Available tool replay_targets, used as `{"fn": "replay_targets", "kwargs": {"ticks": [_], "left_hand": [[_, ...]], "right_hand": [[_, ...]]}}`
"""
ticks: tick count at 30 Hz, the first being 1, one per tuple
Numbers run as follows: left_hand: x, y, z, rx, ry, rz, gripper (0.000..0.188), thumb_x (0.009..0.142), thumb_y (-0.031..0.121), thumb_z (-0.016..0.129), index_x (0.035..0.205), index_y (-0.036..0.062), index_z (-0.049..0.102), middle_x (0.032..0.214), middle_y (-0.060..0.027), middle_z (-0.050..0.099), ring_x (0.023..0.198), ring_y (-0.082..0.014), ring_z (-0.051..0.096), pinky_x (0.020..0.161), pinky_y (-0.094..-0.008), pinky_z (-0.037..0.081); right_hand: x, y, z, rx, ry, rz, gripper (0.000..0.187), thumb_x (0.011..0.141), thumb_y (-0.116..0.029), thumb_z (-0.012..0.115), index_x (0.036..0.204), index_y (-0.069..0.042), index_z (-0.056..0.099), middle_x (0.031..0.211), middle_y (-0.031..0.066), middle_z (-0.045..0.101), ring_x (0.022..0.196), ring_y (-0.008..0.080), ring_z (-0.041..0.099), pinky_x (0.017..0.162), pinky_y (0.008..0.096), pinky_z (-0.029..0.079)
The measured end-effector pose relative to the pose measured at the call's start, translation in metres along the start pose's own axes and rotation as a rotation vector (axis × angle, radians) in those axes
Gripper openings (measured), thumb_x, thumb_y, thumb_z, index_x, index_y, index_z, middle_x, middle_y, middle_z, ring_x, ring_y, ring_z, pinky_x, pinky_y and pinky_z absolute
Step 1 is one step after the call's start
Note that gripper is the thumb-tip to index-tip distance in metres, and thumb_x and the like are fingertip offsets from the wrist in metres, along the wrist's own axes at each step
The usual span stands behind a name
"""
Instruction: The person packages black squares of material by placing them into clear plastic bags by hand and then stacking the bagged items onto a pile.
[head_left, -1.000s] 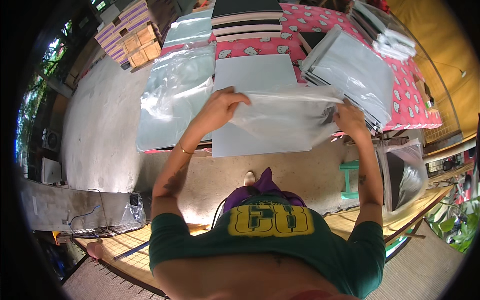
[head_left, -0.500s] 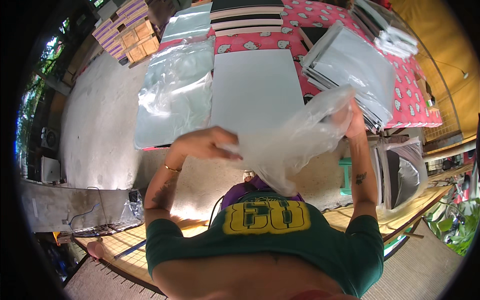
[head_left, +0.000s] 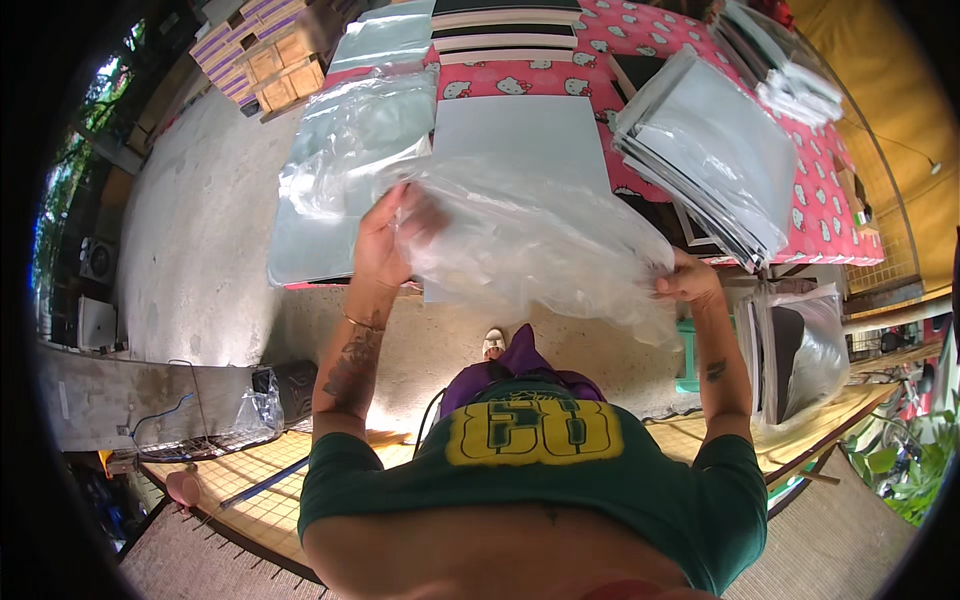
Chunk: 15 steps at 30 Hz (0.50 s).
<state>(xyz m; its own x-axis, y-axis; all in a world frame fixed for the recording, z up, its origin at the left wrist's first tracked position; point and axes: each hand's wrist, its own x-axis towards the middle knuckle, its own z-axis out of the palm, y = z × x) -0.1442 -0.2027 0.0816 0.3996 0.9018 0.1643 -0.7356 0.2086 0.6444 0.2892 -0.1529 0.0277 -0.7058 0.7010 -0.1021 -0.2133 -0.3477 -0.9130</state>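
1. Fingers of the right hand are pinched on a clear plastic film, at between three and four o'clock from its middle.
2. On the left hand, at between nine and ten o'clock from that middle, the fingers are blurred and partly veiled by plastic; I cannot tell whether they are closed on it.
3. Spread between the hands, the film runs its long axis roughly from ten to four o'clock, creased and slack, its lower edge sagging toward six.
4. Toward twelve o'clock lies a pale flat sheet on the pink patterned surface, its long axis roughly twelve to six. The left hand is nearer, just beside its nine o'clock edge; the right hand stands apart, beyond its three o'clock edge.
5. Plastic covers most of the sheet's near end; a sliver shows at between four and five o'clock from the left hand. Whether film and sheet touch is unclear.
6. Any opening in the film is lost among its folds and motion blur.
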Motion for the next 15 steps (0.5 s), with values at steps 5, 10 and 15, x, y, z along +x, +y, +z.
{"fn": "replay_targets", "kwargs": {"ticks": [5, 10, 15], "left_hand": [[-0.023, -0.025, -0.019, 0.274, -0.306, -0.37, 0.022, 0.091, 0.025, 0.05, 0.097, 0.0048, 0.057, 0.072, -0.0041, 0.058, 0.059, -0.0147, 0.054, 0.051, -0.0255, 0.043], [-0.032, -0.008, -0.011, 0.78, 0.246, 0.258, 0.028, 0.087, 0.032, 0.055, 0.092, 0.0046, 0.059, 0.08, -0.0056, 0.06, 0.062, -0.0199, 0.055, 0.055, -0.0321, 0.046], [-0.056, -0.001, -0.052, 0.695, -0.245, -0.455, 0.044, 0.086, 0.038, 0.052, 0.111, 0.0012, 0.056, 0.1, -0.0112, 0.063, 0.087, -0.026, 0.06, 0.079, -0.0433, 0.049]], "right_hand": [[0.004, -0.007, 0.026, 0.604, 0.059, -0.508, 0.06, 0.083, -0.043, 0.059, 0.129, -0.008, 0.043, 0.084, 0.0061, 0.059, 0.067, 0.0148, 0.057, 0.058, 0.0309, 0.047], [-0.015, 0.031, -0.001, -0.013, -0.122, -0.024, 0.054, 0.076, -0.029, 0.069, 0.118, -0.002, 0.049, 0.08, 0.0077, 0.057, 0.065, 0.0174, 0.054, 0.055, 0.0279, 0.04], [-0.024, 0.037, -0.003, 0.298, 0.213, -0.148, 0.054, 0.08, -0.034, 0.066, 0.122, -0.007, 0.045, 0.086, 0.0107, 0.061, 0.082, 0.0266, 0.061, 0.073, 0.0407, 0.049]]}}
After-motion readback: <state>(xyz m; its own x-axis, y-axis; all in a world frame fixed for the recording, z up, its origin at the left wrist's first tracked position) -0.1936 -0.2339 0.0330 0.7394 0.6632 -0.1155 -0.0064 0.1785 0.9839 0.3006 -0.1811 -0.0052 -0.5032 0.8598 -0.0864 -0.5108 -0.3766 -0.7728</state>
